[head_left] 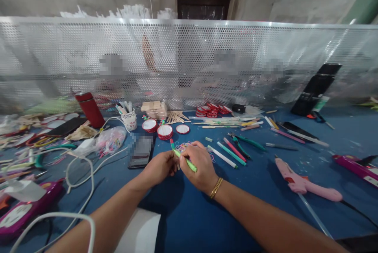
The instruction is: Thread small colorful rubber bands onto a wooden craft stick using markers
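Note:
Near the middle of the blue table, my right hand (201, 166) grips a light green marker (191, 165), its tip pointing up and left. My left hand (161, 168) is closed around the lower part of a narrow stick (172, 143) with a red upper end. Marker tip and stick meet or nearly meet just above my left fingers; I cannot tell if they touch. Behind my hands lies a pile of colourful rubber bands (184, 147), partly hidden. Uncapped or loose pens lie to the right, among them a white marker (222, 156) and a teal marker (231, 153).
Red-rimmed round pieces (164, 131) stand behind my hands. A phone (141, 150) and a pen cup (129, 120) are left, near a red bottle (90, 109) and white cable (93, 174). Pliers (240, 146) and a pink glue gun (305, 184) lie right. A perforated metal panel (189, 64) stands behind.

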